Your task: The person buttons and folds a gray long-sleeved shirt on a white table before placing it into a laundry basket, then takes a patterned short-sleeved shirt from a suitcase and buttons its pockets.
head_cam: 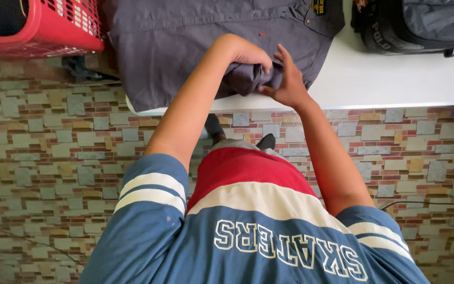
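Note:
A dark grey collared shirt point(185, 42) lies spread on a white table point(384, 79), its near edge hanging a little over the table's front. My left hand point(248, 52) is closed on a bunched fold of the shirt near the front edge. My right hand point(289, 81) pinches the same bunched cloth from the right, fingers partly spread. Both forearms reach up from the bottom of the view and meet at the fold.
A red plastic laundry basket point(53, 29) sits at the top left, holding dark cloth. A black bag point(421, 26) rests on the table's far right. The floor has a stone-and-brick pattern point(53, 158). A dark cable point(426, 202) runs along the floor at right.

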